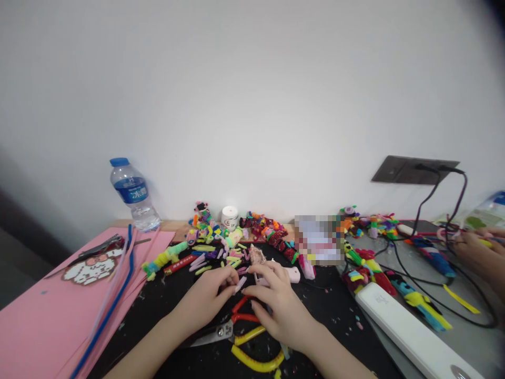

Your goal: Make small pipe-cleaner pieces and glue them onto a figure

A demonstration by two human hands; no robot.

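Note:
My left hand (215,289) is closed, its thumb and fingertips pinching a short lilac pipe cleaner piece (240,285). Close beside it, my right hand (282,302) has its fingers bent and apart, index fingertip near the lilac piece. A pink tool (294,275) lies behind the right hand, which partly hides it; whether they touch I cannot tell. Below both hands are red-handled scissors (225,330) and a yellow-handled tool (258,363), partly covered by the right hand. Cut pipe cleaner pieces (233,261) in lilac, green and pink are scattered just beyond on the black mat (158,316).
Colourful pipe cleaner figures (280,245) line the wall, with a white paper cup (229,217) among them. Pink sheets (35,316) and a water bottle (134,192) are left. Right are a white lamp bar (410,329), black cables (418,287) and another person's hand (479,252).

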